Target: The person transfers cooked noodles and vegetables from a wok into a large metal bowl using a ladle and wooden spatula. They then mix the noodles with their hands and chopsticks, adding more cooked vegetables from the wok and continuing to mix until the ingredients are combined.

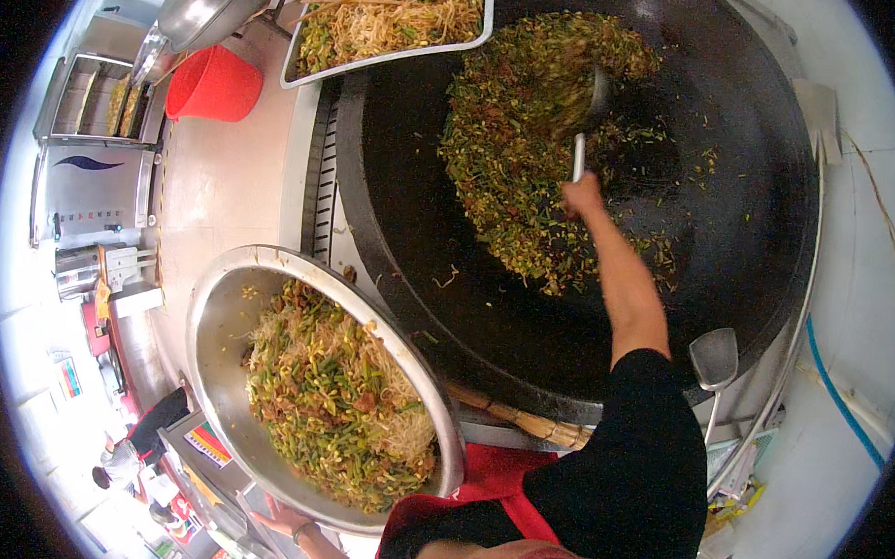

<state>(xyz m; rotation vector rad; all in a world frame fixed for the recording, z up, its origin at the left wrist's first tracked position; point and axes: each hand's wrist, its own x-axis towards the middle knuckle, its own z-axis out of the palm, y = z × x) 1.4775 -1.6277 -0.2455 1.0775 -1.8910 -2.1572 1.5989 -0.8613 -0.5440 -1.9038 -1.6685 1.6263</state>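
Observation:
My right hand (pixel 583 195) is closed on the pale handle of a metal spatula (pixel 600 93), its blade blurred among the food. Chopped green beans with brown bits (pixel 518 156) lie spread in a very large black wok (pixel 418 264). At the lower left, a wide stainless steel bowl (pixel 220 323) holds beans mixed with noodles (pixel 340 401). My left hand (pixel 280 516) is by the bowl's lower rim, fingers spread; whether it touches the rim I cannot tell. A metal tray (pixel 389 54) of noodles and beans, with wooden chopsticks (pixel 346 2) on it, stands at the wok's upper left.
A second metal spatula (pixel 714 359) leans at the wok's lower right rim. A straw brush (pixel 520 419) lies at its near edge. On the floor stands a red bucket (pixel 216 85). Steel kitchen equipment (pixel 96 186) lines the left. A person (pixel 123 460) is far off at lower left.

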